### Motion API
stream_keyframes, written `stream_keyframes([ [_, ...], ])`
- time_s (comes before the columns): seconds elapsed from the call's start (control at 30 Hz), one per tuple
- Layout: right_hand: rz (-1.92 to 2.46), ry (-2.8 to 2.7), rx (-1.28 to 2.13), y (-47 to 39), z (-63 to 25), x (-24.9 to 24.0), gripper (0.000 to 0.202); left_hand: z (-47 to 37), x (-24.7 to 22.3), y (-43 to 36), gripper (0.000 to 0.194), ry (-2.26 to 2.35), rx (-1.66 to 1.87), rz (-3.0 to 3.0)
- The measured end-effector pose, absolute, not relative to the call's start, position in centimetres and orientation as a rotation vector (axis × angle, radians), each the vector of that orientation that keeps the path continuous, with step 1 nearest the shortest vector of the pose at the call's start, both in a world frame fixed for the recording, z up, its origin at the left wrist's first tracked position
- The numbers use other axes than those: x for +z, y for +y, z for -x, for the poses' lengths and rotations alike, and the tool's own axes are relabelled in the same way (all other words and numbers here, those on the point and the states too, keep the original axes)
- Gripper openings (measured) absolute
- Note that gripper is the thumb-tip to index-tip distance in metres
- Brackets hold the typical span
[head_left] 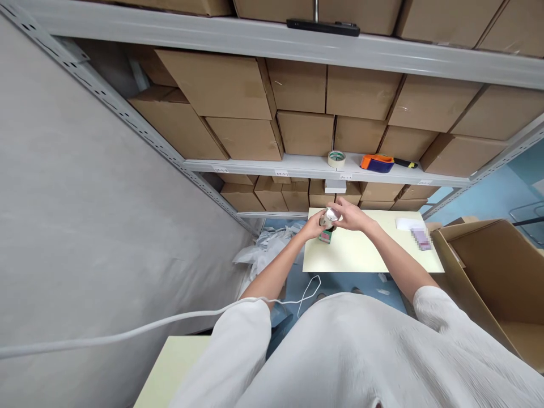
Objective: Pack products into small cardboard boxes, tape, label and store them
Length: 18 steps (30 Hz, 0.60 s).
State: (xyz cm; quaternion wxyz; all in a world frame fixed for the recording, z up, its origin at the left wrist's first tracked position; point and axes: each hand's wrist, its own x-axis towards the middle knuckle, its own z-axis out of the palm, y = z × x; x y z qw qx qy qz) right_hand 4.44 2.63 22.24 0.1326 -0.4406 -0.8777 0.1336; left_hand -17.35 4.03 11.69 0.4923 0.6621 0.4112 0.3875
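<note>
Over the left part of the pale yellow table (365, 249), both my hands are at a small jar-like container (331, 218) with a shiny silver top. My left hand (313, 225) is closed around its left side. The fingers of my right hand (351, 215) close on its right side and upper rim. Just beneath the container is a small green box (325, 237), partly covered by it; I cannot tell whether the two touch.
Shelves of cardboard boxes (306, 133) stand ahead, with a tape roll (336, 158) and an orange-and-blue tape dispenser (377, 163) on one ledge. A large open carton (488, 272) is at right. A white cable (170, 320) crosses from the left. Plastic bags (267, 249) lie on the floor.
</note>
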Motion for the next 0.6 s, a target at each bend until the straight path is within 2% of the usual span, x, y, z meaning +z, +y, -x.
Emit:
stream_keyframes([
  [0.13, 1.368, -2.492, 0.375, 2.5, -4.3, 21.8, 0.063, 18.0, 10.6, 4.2, 0.035, 1.239, 1.09, -1.607],
  [0.23, 1.418, -2.464, 0.382, 2.5, -4.2, 21.4, 0.064, 18.4, 9.3, 4.3, 0.023, 1.378, 1.04, -1.555],
  [0.43, 1.458, -2.498, 0.357, 2.8, -3.6, 19.6, 0.066, 18.3, 7.7, 4.5, 0.02, 1.414, 0.89, -1.555],
  [0.6, 1.619, -2.538, 0.367, 3.0, -3.0, 17.4, 0.07, 18.0, 7.4, 4.4, 0.035, 1.574, 0.627, -1.699],
])
